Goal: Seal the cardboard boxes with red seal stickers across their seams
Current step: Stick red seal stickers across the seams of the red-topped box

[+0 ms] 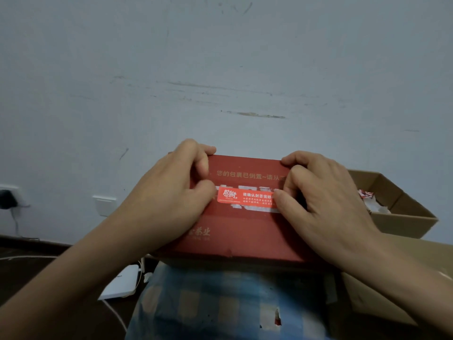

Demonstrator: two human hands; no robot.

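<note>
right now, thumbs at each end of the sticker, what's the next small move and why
Probably rub both thumbs inward along the red seal sticker to press it flat. The left hand and right hand each hold a thumb at one end, fingers hooked over the far edge of the red box, and the sticker lies over torn white residue, so it may bond poorly.

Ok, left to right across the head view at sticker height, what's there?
Black plug → white wall plate → left hand → red seal sticker → right hand → open cardboard box. Both hands hold the red box.
</note>
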